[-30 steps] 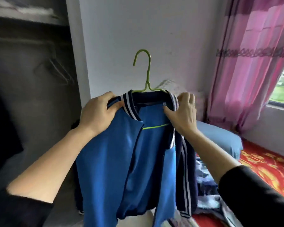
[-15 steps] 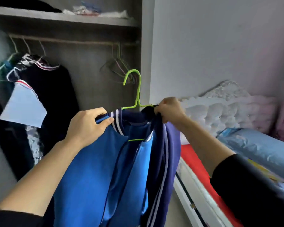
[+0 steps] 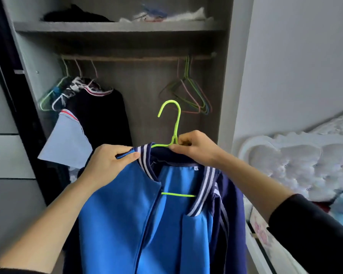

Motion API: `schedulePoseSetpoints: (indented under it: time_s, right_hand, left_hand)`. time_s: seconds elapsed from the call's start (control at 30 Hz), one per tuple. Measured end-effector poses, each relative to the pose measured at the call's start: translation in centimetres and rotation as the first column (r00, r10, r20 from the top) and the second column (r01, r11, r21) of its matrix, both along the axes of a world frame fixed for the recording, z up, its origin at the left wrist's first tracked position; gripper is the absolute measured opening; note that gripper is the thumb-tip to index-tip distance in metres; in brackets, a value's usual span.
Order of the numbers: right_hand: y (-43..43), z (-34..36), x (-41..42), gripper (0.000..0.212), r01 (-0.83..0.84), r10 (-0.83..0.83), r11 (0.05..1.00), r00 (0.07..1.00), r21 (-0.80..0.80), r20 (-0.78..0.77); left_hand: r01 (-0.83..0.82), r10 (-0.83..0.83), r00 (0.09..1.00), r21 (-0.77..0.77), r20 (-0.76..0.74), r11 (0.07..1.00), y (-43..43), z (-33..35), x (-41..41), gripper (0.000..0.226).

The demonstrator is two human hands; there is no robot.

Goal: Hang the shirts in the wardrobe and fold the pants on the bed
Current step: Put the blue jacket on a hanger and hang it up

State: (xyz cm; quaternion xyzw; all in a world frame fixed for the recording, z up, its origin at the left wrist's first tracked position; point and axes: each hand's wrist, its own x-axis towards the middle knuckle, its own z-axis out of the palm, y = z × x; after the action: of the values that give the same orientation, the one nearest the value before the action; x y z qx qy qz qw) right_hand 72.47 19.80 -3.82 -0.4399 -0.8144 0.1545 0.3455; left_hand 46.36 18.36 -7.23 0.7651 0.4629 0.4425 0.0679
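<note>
A blue jacket [image 3: 115, 214] with a navy, white-striped collar hangs on a lime green hanger [image 3: 175, 123]. I hold it up in front of the open wardrobe. My left hand [image 3: 109, 163] grips the jacket's left collar edge. My right hand [image 3: 194, 147] pinches the hanger at the base of its hook, together with the collar. The hook points up and left, below the wooden rail [image 3: 137, 58]. The rail's middle stretch is bare.
Several dark garments [image 3: 95, 115] hang at the rail's left end, and several empty wire hangers [image 3: 188, 95] at its right. A shelf [image 3: 115, 26] above holds folded items. A white padded headboard [image 3: 293, 165] and the bed lie to the right.
My view has swung left from the curtain and wall to face the wardrobe. My right hand moved from the collar's right side to the hanger's neck, and the jacket came nearer the rail.
</note>
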Motion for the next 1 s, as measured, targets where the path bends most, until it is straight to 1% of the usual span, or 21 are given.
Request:
schedulePoseSetpoints:
  time_s: [0.07,0.13,0.17,0.23,0.27,0.33,0.37,0.4,0.47,0.53,0.57,0.67,0.73,0.77,0.83,0.93,1.0]
  right_hand:
    - [2.4,0.7,0.0,0.042,-0.041,0.041,0.999,0.999,0.002,0.03]
    - [4.7,1.2,-0.2,0.041,-0.037,0.035,0.999,0.995,0.028,0.089]
    - [5.7,1.4,-0.3,0.042,-0.024,0.018,0.999,0.992,0.043,0.124]
    - [7.7,1.6,-0.4,0.044,-0.001,-0.012,0.998,0.98,0.068,0.198]
    - [8.5,1.8,-0.4,0.044,0.001,-0.02,0.997,0.972,0.082,0.235]
    - [10.1,2.0,-0.4,0.044,-0.004,-0.022,0.996,0.957,0.088,0.29]
    - [10.9,2.2,-0.5,0.046,-0.002,-0.021,0.997,0.955,0.079,0.294]
    - [11.5,2.3,-0.6,0.047,-0.001,-0.019,0.998,0.959,0.071,0.283]
    - [12.9,2.6,-0.7,0.049,0.016,-0.03,0.998,0.966,0.056,0.259]
    - [14.4,3.1,-1.3,0.049,0.053,-0.069,0.996,0.96,0.067,0.272]
    - [15.2,3.6,-1.7,0.048,0.071,-0.09,0.994,0.956,0.079,0.278]
    - [17.6,5.1,-3.3,0.047,0.124,-0.156,0.984,0.947,0.127,0.281]
    - [19.3,6.3,-4.3,0.045,0.165,-0.213,0.97,0.93,0.177,0.299]
    - [20.2,6.9,-4.8,0.044,0.184,-0.241,0.962,0.919,0.202,0.313]
    - [22.0,8.3,-6.0,0.04,0.235,-0.31,0.941,0.885,0.243,0.346]
    - [25.3,10.3,-7.9,0.035,0.308,-0.396,0.912,0.836,0.272,0.38]
    - [26.6,11.3,-8.7,0.032,0.346,-0.441,0.893,0.797,0.287,0.412]
  left_hand:
    - [-0.021,0.021,1.0,-0.025,0.0,0.999,2.5,-0.4,-1.3,0.052]
    - [-0.047,0.048,0.999,-0.041,0.027,0.998,4.4,-1.0,-2.3,0.055]
    - [-0.061,0.063,0.997,-0.045,0.047,0.997,5.2,-1.3,-2.7,0.051]
    - [-0.086,0.091,0.991,-0.052,0.102,0.995,6.6,-1.8,-3.4,0.037]
    - [-0.083,0.09,0.989,-0.064,0.115,0.994,7.3,-2.1,-3.6,0.034]
    - [-0.06,0.071,0.991,-0.097,0.113,0.993,9.0,-2.4,-3.9,0.043]
    - [-0.057,0.069,0.991,-0.108,0.111,0.993,9.8,-2.3,-4.0,0.044]
    - [-0.046,0.059,0.991,-0.108,0.122,0.993,10.6,-2.3,-4.0,0.038]
    - [-0.007,0.021,0.989,-0.098,0.149,0.995,12.3,-2.0,-3.8,0.018]
    - [0.037,-0.022,0.99,-0.106,0.137,0.994,14.3,-1.6,-3.5,0.023]
    - [0.033,-0.02,0.992,-0.112,0.122,0.993,15.6,-1.4,-3.5,0.027]
    - [-0.035,0.041,0.997,-0.091,0.062,0.995,19.5,-0.4,-3.3,0.033]
    - [-0.089,0.092,0.995,-0.093,0.026,0.992,22.3,0.3,-3.3,0.043]
    - [-0.11,0.111,0.994,-0.103,0.006,0.989,23.7,0.7,-3.3,0.048]
    - [-0.098,0.097,0.995,-0.131,-0.015,0.986,26.4,2.0,-3.5,0.052]
    - [-0.049,0.042,0.998,-0.144,-0.056,0.988,30.5,4.3,-4.0,0.052]
    - [-0.047,0.036,0.996,-0.133,-0.085,0.99,32.3,5.7,-4.1,0.052]
